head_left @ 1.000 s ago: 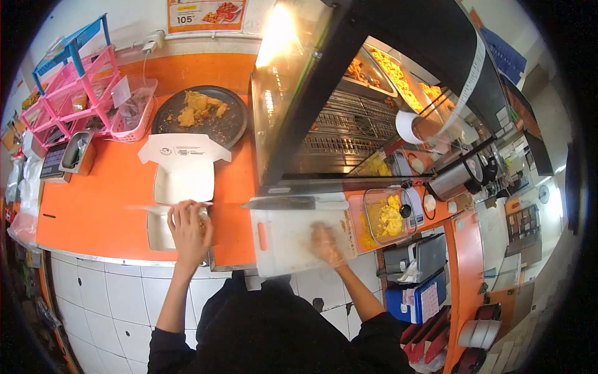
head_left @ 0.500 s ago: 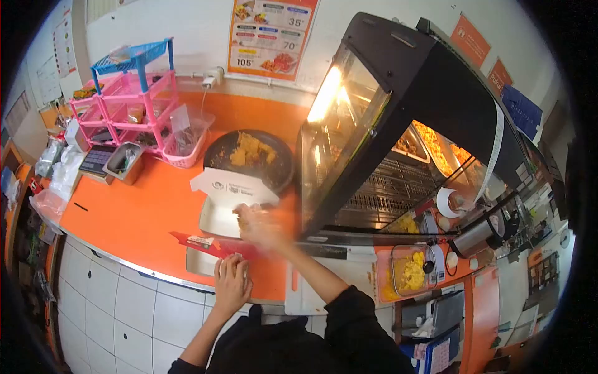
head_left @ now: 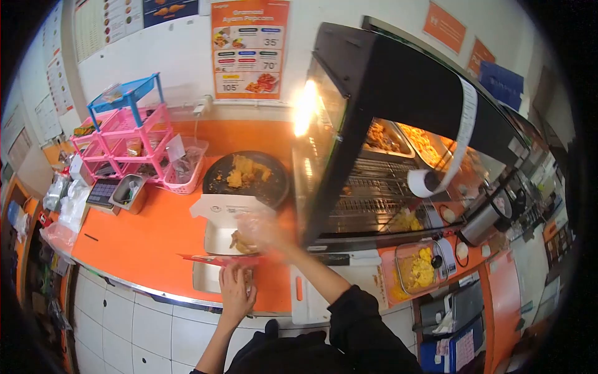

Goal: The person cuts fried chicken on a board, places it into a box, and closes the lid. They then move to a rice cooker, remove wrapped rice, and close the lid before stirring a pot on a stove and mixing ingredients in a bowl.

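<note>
The chunk of food [head_left: 239, 242] is in the far white box [head_left: 215, 240] on the orange bench [head_left: 149, 230], and the right hand [head_left: 258, 227] is right up by it. From those fingers, the food lies a little to the left and closer to the person's body — so near that it may be touching them. The right hand is the nearer one; the left hand [head_left: 237, 290] is lower down, at the right end of the near box [head_left: 204, 278]. The food looks a bit long, and its long way seems to slant from far left to near right (it is lumpy, so that is only my best look). It has no clear tip, so I cannot tell which end is its front. The far box has its long way going left to right, and its lid [head_left: 233, 203] stands up on the side by the black pan [head_left: 277, 193]. The right fingers are a blur, and I cannot tell if they are spread or pinching the food. The left fingers are bent and close together on the near box, just beside its red lid [head_left: 208, 259] — I cannot tell if they pinch anything.
</note>
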Tool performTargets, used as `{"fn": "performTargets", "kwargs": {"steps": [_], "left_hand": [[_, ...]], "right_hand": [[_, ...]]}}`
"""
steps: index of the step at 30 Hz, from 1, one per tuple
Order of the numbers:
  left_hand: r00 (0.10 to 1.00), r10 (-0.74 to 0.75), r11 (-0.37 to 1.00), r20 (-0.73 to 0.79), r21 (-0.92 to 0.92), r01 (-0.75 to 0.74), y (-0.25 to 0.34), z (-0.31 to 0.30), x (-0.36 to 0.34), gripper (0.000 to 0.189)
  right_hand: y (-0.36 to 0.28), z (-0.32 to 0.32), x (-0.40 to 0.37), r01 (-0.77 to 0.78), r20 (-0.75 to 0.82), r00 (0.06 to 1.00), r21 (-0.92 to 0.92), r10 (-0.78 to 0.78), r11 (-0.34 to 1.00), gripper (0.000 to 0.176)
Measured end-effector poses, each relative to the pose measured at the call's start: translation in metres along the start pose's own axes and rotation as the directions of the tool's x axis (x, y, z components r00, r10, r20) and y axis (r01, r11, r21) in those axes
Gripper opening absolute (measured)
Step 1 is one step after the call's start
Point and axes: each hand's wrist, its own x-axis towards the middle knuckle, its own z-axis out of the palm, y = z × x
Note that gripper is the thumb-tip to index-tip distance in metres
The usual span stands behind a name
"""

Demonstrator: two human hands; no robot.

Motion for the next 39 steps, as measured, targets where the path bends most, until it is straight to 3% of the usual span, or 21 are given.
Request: {"fn": "performTargets", "kwargs": {"steps": [1, 2, 4, 5, 7, 8, 9, 12, 14, 16, 19, 22, 23, 25, 26, 27, 30, 33, 36, 39], "left_hand": [[0.999, -0.002, 0.999, -0.033, -0.042, 0.001, 0.005, 0.001, 0.002, 0.040], [0.998, 0.000, 0.996, -0.065, -0.089, -0.006, 0.011, 0.003, 0.006, 0.040], [0.997, 0.017, 0.974, -0.078, -0.224, -0.035, 0.030, 0.013, 0.014, 0.041], [0.998, 0.034, 0.950, -0.057, -0.308, -0.050, 0.042, 0.018, 0.013, 0.042], [0.998, 0.067, 0.883, -0.013, -0.466, -0.066, 0.075, 0.030, 0.009, 0.041], [0.993, 0.079, 0.771, 0.088, -0.637, -0.005, 0.073, 0.059, -0.003, 0.034], [0.976, 0.103, 0.638, 0.190, -0.766, 0.081, 0.071, 0.087, -0.012, 0.027], [0.925, 0.235, 0.624, 0.298, -0.776, 0.091, 0.138, 0.093, -0.021, 0.013], [0.913, 0.278, 0.556, 0.300, -0.825, 0.102, 0.177, 0.110, -0.033, 0.008], [0.897, 0.278, 0.511, 0.343, -0.844, 0.164, 0.207, 0.127, -0.043, 0.006], [0.842, 0.263, 0.471, 0.471, -0.824, 0.314, 0.244, 0.151, -0.056, 0.009], [0.763, 0.325, 0.363, 0.559, -0.819, 0.445, 0.282, 0.186, -0.083, 0.019], [0.708, 0.349, 0.256, 0.613, -0.790, 0.558, 0.296, 0.185, -0.090, 0.032], [0.614, 0.351, 0.192, 0.707, -0.696, 0.692, 0.324, 0.168, -0.101, 0.033], [0.560, 0.355, 0.155, 0.749, -0.637, 0.755, 0.333, 0.164, -0.106, 0.034], [0.496, 0.390, 0.218, 0.776, -0.601, 0.769, 0.334, 0.174, -0.109, 0.031], [0.550, 0.373, 0.205, 0.747, -0.645, 0.737, 0.335, 0.205, -0.117, 0.025], [0.650, 0.302, 0.287, 0.698, -0.717, 0.636, 0.342, 0.222, -0.105, 0.018], [0.827, 0.201, 0.446, 0.524, -0.801, 0.399, 0.335, 0.275, -0.074, 0.019], [0.951, 0.052, 0.667, 0.305, -0.719, 0.194, 0.334, 0.315, -0.029, 0.020]], "right_hand": [[0.007, -0.002, -0.021, 0.024, -0.043, 0.999, 0.287, -0.013, 0.957, 0.039], [0.013, -0.003, -0.042, 0.068, -0.085, 0.996, 0.548, -0.025, 0.834, 0.043], [-0.027, -0.009, -0.122, 0.011, -0.086, 0.995, 0.534, 0.042, 0.845, 0.050], [-0.060, -0.015, -0.162, -0.149, 0.004, 0.985, 0.500, 0.170, 0.853, 0.052], [-0.056, -0.025, -0.227, -0.176, 0.087, 0.984, 0.574, 0.154, 0.800, 0.057], [-0.022, -0.023, -0.259, -0.052, 0.081, 0.997, 0.680, -0.004, 0.731, 0.060], [-0.001, -0.020, -0.294, -0.053, 0.043, 0.999, 0.704, 0.031, 0.708, 0.061], [-0.034, -0.024, -0.374, -0.089, -0.024, 0.985, 0.780, 0.172, 0.620, 0.064], [-0.062, -0.033, -0.425, -0.186, -0.028, 0.959, 0.686, 0.281, 0.704, 0.063], [-0.052, -0.047, -0.474, -0.248, -0.042, 0.927, 0.677, 0.372, 0.693, 0.065], [-0.039, -0.050, -0.554, -0.022, -0.199, 0.943, 0.762, 0.267, 0.647, 0.071], [-0.065, -0.033, -0.587, 0.311, -0.369, 0.914, 0.905, 0.170, 0.290, 0.069], [-0.072, -0.028, -0.590, 0.361, -0.398, 0.902, 0.908, 0.169, 0.213, 0.070], [-0.081, -0.028, -0.591, 0.395, -0.429, 0.885, 0.898, 0.181, 0.196, 0.070], [-0.085, -0.031, -0.591, 0.366, -0.419, 0.884, 0.896, 0.208, 0.251, 0.070], [-0.089, -0.036, -0.589, 0.334, -0.403, 0.885, 0.898, 0.233, 0.286, 0.071], [-0.101, -0.044, -0.600, 0.240, -0.381, 0.879, 0.874, 0.288, 0.422, 0.071], [-0.110, -0.057, -0.617, 0.188, -0.382, 0.871, 0.841, 0.309, 0.507, 0.072], [-0.107, -0.099, -0.631, 0.192, -0.391, 0.865, 0.837, 0.314, 0.513, 0.070], [-0.064, -0.158, -0.655, 0.273, -0.420, 0.865, 0.853, 0.275, 0.444, 0.065]]}}
